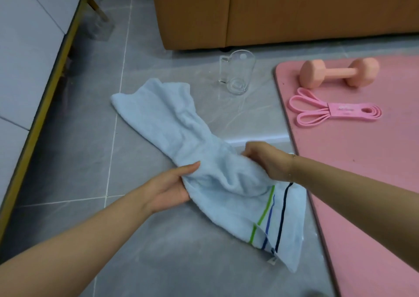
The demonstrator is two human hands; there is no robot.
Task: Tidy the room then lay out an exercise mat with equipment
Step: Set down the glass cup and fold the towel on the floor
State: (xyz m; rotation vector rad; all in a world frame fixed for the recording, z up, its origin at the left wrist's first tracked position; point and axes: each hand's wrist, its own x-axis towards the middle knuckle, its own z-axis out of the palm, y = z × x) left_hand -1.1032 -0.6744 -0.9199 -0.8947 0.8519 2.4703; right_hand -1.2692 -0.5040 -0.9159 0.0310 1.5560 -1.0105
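A light blue towel with green, blue and dark stripes near one end lies bunched on the grey tiled floor. My left hand grips its left edge at the middle. My right hand holds the bunched cloth on the other side, fingers curled into it. A pink exercise mat is spread on the floor to the right. A peach dumbbell lies on the mat's far end, with a pink resistance band just in front of it.
A clear glass mug stands on the floor between the towel and the mat. An orange-brown sofa closes off the far side. A white unit with a yellow-edged base runs along the left.
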